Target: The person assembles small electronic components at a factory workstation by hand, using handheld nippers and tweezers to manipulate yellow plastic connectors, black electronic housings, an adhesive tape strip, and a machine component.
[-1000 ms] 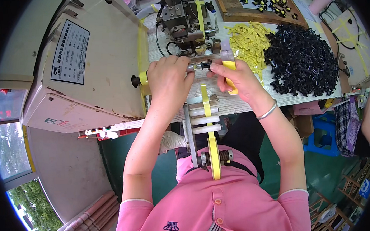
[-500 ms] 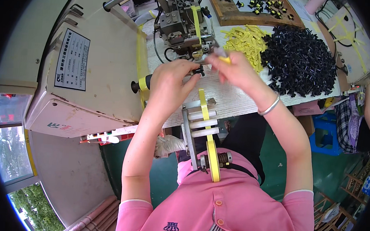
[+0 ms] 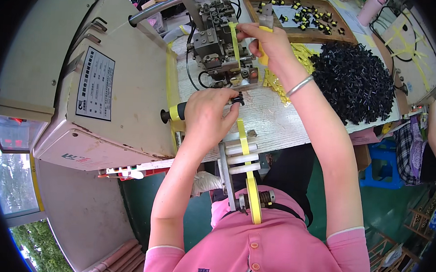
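Note:
My left hand [image 3: 207,113] is closed, thumb and forefinger pinching a small black plastic part [image 3: 238,98] with a row of pins, just in front of the tape machine [image 3: 215,47]. A black-and-yellow cylinder [image 3: 176,112] sticks out beside that hand's wrist side. Raised over the right side of the machine, my right hand [image 3: 272,43] grips a yellow-handled tool [image 3: 264,51] with a grey metal head pointing up. Its thumb and forefinger are at the upper end of the yellow tape strip [image 3: 234,43]; whether they pinch it is unclear.
Yellow strips [image 3: 280,85] lie by a heap of black plastic parts [image 3: 351,81] on the right. Behind stands a wooden tray [image 3: 349,34] with black-and-yellow pieces. A tape roll [image 3: 254,197] on a roller bracket sits before my body. A cream machine housing [image 3: 105,130] stands left.
My right hand has moved up and away from my left hand, carrying the yellow-handled tool to the upper part of the machine. The left hand keeps its pinch on the black part.

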Demonstrator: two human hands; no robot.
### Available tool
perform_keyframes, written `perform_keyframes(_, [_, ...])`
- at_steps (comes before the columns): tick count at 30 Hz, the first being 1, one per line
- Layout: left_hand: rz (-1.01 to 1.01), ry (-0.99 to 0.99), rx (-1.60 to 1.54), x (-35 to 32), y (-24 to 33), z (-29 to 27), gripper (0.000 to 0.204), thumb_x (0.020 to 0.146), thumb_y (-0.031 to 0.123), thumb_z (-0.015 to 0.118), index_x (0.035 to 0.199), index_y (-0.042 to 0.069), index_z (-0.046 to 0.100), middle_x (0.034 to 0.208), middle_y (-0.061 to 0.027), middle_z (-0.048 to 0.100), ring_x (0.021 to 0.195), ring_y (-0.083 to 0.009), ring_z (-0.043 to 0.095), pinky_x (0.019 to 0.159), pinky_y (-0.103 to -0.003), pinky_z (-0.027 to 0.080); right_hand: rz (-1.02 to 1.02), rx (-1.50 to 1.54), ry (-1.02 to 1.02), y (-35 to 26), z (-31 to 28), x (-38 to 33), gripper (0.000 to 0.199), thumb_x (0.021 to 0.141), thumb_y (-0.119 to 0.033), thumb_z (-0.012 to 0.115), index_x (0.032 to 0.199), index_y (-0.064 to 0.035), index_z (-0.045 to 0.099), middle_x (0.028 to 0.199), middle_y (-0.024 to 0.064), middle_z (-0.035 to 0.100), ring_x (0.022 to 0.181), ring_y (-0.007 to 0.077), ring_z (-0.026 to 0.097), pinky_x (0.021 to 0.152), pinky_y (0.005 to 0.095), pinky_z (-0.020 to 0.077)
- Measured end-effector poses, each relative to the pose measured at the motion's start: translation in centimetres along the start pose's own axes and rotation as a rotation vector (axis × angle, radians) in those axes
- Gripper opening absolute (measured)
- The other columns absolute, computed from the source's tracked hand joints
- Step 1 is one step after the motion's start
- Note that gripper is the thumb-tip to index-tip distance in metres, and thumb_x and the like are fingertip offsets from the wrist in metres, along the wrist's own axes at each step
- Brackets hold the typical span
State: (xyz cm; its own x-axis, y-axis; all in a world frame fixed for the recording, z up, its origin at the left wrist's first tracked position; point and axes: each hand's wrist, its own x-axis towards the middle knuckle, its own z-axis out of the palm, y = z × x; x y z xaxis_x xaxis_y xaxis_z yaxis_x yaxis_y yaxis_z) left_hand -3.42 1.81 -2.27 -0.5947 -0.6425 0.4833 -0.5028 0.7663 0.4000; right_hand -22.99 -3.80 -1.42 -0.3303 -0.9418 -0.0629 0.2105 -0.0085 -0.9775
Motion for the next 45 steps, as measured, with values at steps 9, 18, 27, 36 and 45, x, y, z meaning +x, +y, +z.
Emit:
perform_keyframes(9, [-0.003, 0.008, -0.003, 0.0, 0.2, 0.0, 0.015, 0.072, 0.013, 0.068, 0.085, 0.007, 0.062, 0.078, -0.0075, 0.064, 0.076, -0.0274, 0.061, 0.069, -0.039, 0.045, -0.074, -0.195, -0.198, -0.5, 0.0, -0.5, 0.014, 0.087, -0.017, 0.061, 0.084, -0.0035, 0.062, 0.066, 0.001, 0.059, 0.045, 0.0072, 0.05, 0.042, 0.0211, 0.0355])
perform_keyframes(18, [-0.023, 0.043, -0.073, 0.1, -0.3, -0.1, 0.017, 0.072, 0.013, 0.068, 0.088, 0.008, 0.064, 0.08, -0.0059, 0.066, 0.073, -0.0263, 0.063, 0.067, -0.039, 0.046, -0.426, -0.552, -0.124, 1.1, -1.8, -6.8, 0.013, 0.089, -0.014, 0.059, 0.084, -0.002, 0.061, 0.072, 0.0011, 0.058, 0.051, 0.0049, 0.048, 0.047, 0.0209, 0.0382])
perform_keyframes(27, [-0.064, 0.033, -0.159, 0.2, -0.2, 0.2, 0.015, 0.069, 0.008, 0.068, 0.078, 0.008, 0.057, 0.071, -0.0042, 0.062, 0.067, -0.0258, 0.061, 0.061, -0.037, 0.044, -0.723, -0.531, -0.127, 3.8, -0.4, -9.3, 0.007, 0.087, -0.006, 0.058, 0.085, 0.0008, 0.061, 0.087, 0.0056, 0.062, 0.054, 0.0069, 0.05, 0.049, 0.0218, 0.0401])
perform_keyframes(36, [-0.082, 0.022, -0.132, 0.0, -0.3, 0.1, 0.017, 0.07, 0.009, 0.068, 0.082, 0.008, 0.056, 0.072, -0.004, 0.062, 0.069, -0.0255, 0.061, 0.062, -0.037, 0.044, -0.027, -0.537, -0.232, 2.0, -2.7, -10.3, 0.011, 0.085, -0.012, 0.062, 0.084, -0.0009, 0.062, 0.071, 0.0004, 0.061, 0.049, 0.0064, 0.048, 0.046, 0.0223, 0.0389])
perform_keyframes(45, [-0.09, 0.03, -0.128, -0.2, -0.4, 0.3, 0.019, 0.07, 0.01, 0.069, 0.084, 0.008, 0.056, 0.073, -0.0042, 0.062, 0.068, -0.0261, 0.061, 0.063, -0.038, 0.044, 0.281, -0.004, -0.235, 5.2, -1.3, -11.9, 0.01, 0.087, -0.009, 0.061, 0.086, -0.0003, 0.065, 0.073, 0.0016, 0.063, 0.049, 0.0069, 0.051, 0.045, 0.0199, 0.0396])
